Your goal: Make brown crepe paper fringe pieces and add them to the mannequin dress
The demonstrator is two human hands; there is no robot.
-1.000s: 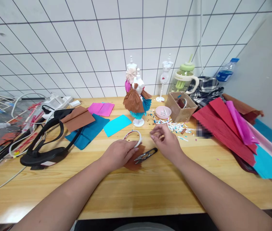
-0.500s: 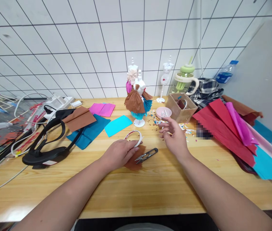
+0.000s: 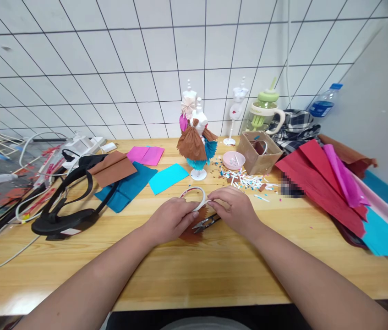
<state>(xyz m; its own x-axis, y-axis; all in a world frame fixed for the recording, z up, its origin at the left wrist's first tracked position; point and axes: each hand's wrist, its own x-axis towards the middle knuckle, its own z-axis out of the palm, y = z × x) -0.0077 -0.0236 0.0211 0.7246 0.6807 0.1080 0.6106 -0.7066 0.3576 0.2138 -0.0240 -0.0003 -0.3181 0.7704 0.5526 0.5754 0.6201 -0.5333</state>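
Note:
My left hand (image 3: pixel 173 217) grips a roll of white tape (image 3: pixel 199 195), held upright over the table. At the roll's right side my right hand (image 3: pixel 235 208) pinches the tape's end between thumb and fingertips. Below the hands lies a piece of brown crepe paper (image 3: pixel 192 231) with a jagged edge, partly hidden by my left hand. Thread snips (image 3: pixel 205 223) rest on it, their handle end covered by my right hand. Straight ahead, a small white mannequin (image 3: pixel 199 120) wears a brown and teal paper skirt (image 3: pixel 192 144).
Paper scraps (image 3: pixel 248 180) lie beside a pink bowl (image 3: pixel 234 160) and a cardboard box (image 3: pixel 260 153). Coloured paper sheets (image 3: pixel 320 183) are piled at right. A black headset strap (image 3: pixel 73 220) and folded papers (image 3: pixel 130 188) lie at left. A green-lidded jug (image 3: pixel 264 112) stands behind.
My right hand has moved left and down from near the scraps to the tape roll and now pinches the tape's end. My left hand still holds the roll.

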